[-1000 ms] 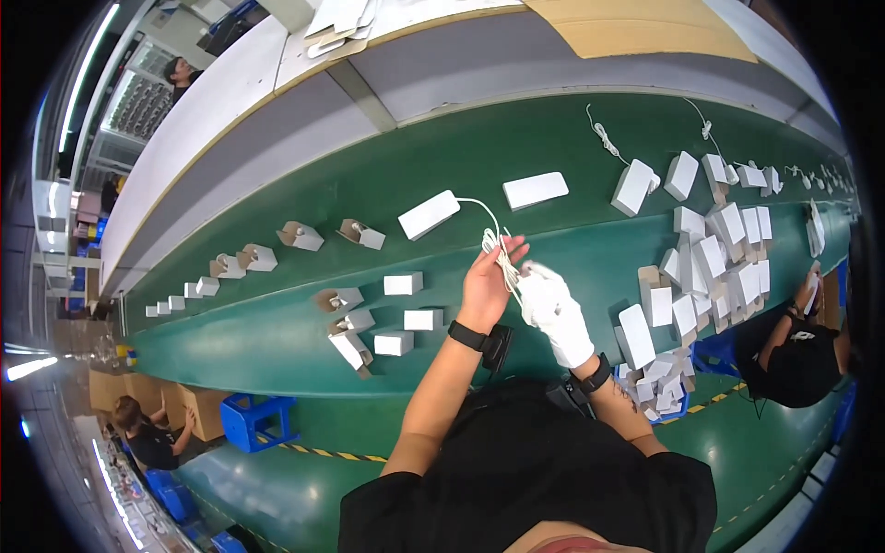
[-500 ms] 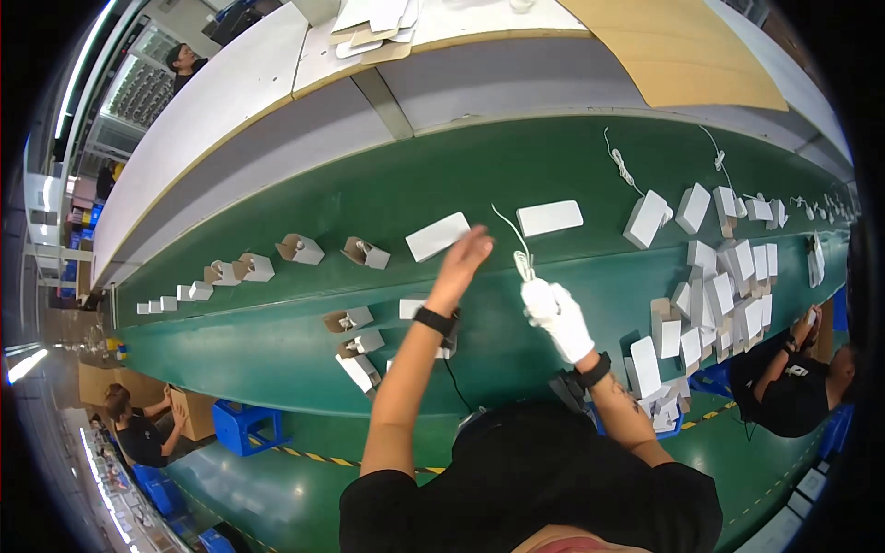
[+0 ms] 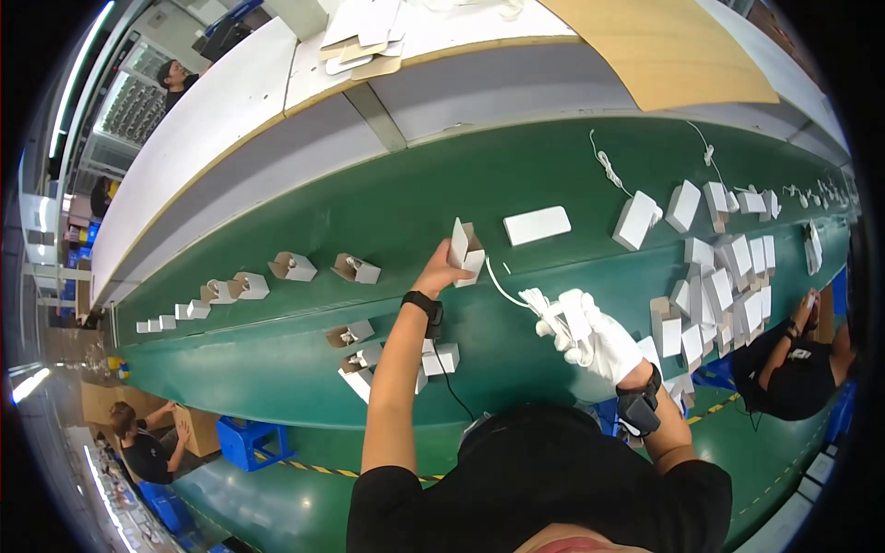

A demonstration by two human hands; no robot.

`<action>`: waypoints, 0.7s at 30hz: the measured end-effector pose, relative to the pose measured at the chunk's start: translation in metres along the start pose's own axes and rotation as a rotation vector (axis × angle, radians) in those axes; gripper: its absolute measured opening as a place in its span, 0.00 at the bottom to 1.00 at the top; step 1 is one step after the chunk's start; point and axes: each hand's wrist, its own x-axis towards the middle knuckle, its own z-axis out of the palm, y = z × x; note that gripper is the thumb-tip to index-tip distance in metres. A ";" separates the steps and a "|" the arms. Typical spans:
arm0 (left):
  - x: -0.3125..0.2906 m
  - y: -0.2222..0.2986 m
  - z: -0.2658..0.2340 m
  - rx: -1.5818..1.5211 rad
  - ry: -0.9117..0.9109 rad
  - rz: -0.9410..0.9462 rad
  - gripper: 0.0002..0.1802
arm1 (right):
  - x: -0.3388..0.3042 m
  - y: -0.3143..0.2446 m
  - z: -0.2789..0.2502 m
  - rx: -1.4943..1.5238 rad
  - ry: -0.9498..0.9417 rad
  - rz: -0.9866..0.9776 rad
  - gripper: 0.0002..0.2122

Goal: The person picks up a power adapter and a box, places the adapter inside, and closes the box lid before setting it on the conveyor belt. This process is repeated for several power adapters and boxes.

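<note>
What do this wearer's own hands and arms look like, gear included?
The left hand is bare; the right hand wears a white glove. Both wrists carry black straps, the right one with a chunky black device. A thin black cable shows beside the left forearm. The sleeves are short and black.

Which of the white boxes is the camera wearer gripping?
The white box in the bare left hand, its flap raised; the long box to its right and the others lie outside the wearer's grip.

Both hands (image 3: 601, 339) curled (right gloved).
</note>
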 end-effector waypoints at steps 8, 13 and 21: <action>-0.054 0.071 0.055 0.159 -0.217 0.135 0.42 | -0.041 -0.004 0.007 0.049 0.035 -0.047 0.20; -0.061 0.055 0.065 0.378 -0.247 0.192 0.44 | -0.069 0.002 0.003 0.140 -0.026 -0.114 0.23; -0.081 0.033 0.075 0.350 -0.139 0.223 0.43 | -0.094 0.014 -0.003 0.095 0.056 -0.064 0.22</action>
